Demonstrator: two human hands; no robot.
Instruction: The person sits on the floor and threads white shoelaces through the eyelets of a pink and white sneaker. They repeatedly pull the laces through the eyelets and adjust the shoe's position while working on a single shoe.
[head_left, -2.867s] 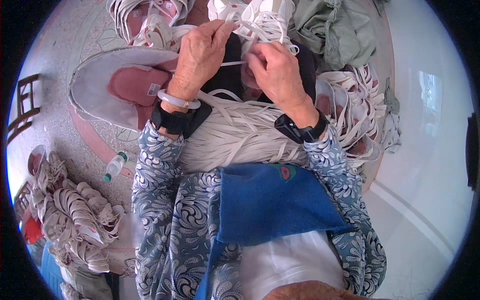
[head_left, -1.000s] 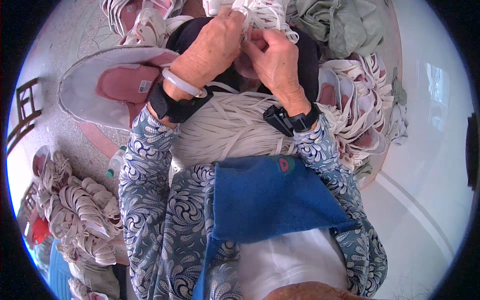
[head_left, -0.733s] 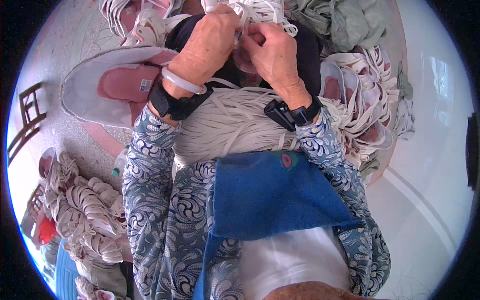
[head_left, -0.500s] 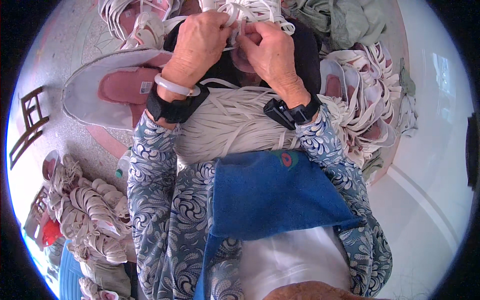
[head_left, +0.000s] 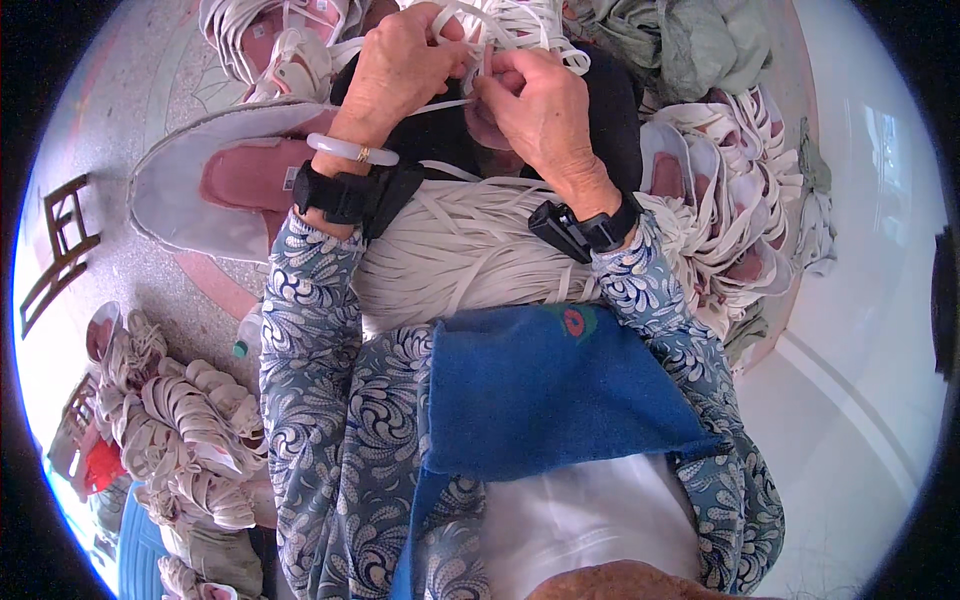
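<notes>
Both hands are together at the top of the view, over dark cloth. My left hand (head_left: pixel 405 70) is closed, its curled fingers pinching a white shoelace (head_left: pixel 466 12) that loops up beside them. Close by on the right, my right hand (head_left: pixel 545 110) is closed too, thumb and forefinger pinched on a lace end. A thin strand spans the gap between the hands. Below the fingertips shows a pinkish shoe part (head_left: pixel 487 125), mostly hidden by my right hand. A thick bundle of off-white laces (head_left: pixel 470 245) lies across my lap, under my wrists.
A large white shoe upper with a pink insole (head_left: pixel 240 185) lies left of my left wrist. Piled shoe uppers (head_left: pixel 725 190) stand at the right, with more (head_left: pixel 190 420) at the lower left. Grey-green cloth (head_left: pixel 690 50) sits at the top right. A wooden chair (head_left: pixel 62 245) stands far left.
My left hand has shifted slightly up and left, away from the right, drawing a strand out between them. The right hand has hardly moved.
</notes>
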